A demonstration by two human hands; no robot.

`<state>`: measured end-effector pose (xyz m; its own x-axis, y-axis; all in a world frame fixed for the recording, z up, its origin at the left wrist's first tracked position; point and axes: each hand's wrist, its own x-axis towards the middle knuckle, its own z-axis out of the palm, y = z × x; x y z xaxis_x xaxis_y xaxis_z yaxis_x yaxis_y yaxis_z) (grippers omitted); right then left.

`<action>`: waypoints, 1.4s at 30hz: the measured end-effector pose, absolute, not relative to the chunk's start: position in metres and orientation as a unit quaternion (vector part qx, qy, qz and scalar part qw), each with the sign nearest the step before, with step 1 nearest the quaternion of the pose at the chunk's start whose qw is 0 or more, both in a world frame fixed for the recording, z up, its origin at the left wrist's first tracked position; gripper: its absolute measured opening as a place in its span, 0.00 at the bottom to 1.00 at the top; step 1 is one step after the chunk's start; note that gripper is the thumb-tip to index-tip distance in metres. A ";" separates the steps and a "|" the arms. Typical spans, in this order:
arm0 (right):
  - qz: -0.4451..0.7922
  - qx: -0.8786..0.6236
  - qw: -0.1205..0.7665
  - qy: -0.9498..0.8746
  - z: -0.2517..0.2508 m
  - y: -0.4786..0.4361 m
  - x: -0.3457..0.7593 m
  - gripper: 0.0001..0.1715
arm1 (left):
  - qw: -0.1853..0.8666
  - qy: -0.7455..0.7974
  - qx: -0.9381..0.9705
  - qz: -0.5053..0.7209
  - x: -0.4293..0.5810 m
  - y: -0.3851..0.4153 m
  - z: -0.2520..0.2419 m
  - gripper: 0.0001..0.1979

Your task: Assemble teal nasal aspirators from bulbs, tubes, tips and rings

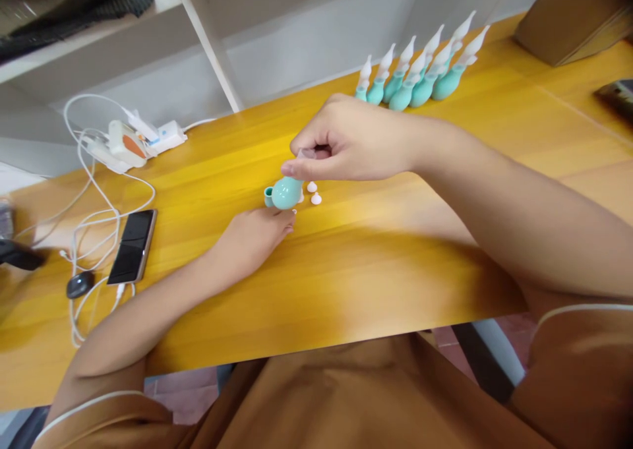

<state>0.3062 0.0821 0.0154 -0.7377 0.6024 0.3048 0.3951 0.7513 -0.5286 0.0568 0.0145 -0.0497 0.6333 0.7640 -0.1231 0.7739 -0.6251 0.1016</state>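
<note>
My right hand (346,139) is closed in a pinch around the translucent tip end of a teal bulb nasal aspirator (287,193). The round bulb hangs down from the fingers over the table. Just below it, my left hand (257,238) rests low at the tabletop with its fingers curled. A tiny pale bit shows by its fingertips, and whatever they pinch is hidden. Beside the bulb lies another teal piece with an open mouth (268,196), partly covered. To the right are small pale pink pieces (315,198), several of them, some behind the bulb.
Several assembled teal aspirators with white tips (422,89) stand in rows at the back. On the left are a phone (132,246), white cables, a power strip (165,138) and a small black object (80,284). A cardboard box (568,20) sits at the far right corner.
</note>
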 end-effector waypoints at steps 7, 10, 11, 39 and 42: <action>0.210 -0.323 0.242 -0.891 0.017 0.079 0.301 0.35 | -0.002 0.479 0.874 0.086 0.036 0.000 -0.009 0.22; 0.241 -0.301 0.239 -0.891 0.014 0.073 0.292 0.38 | 0.024 0.481 0.857 0.186 0.039 0.002 0.002 0.22; 0.259 -0.292 0.239 -0.889 0.012 0.070 0.289 0.38 | 0.045 0.471 0.856 0.207 0.040 0.005 0.003 0.20; 0.062 -0.507 -0.017 -0.860 -0.050 0.123 0.271 0.29 | 0.292 0.465 0.772 0.321 0.009 0.112 -0.094 0.16; 0.085 -0.506 -0.024 -0.858 -0.053 0.127 0.271 0.30 | 0.322 0.452 0.760 0.340 0.011 0.111 -0.102 0.17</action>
<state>0.2715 0.1272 -0.0529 -0.4865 0.8644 -0.1271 0.8725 0.4731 -0.1222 0.0106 0.1111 -0.1020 0.3605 0.9051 0.2254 0.4682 -0.3846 0.7955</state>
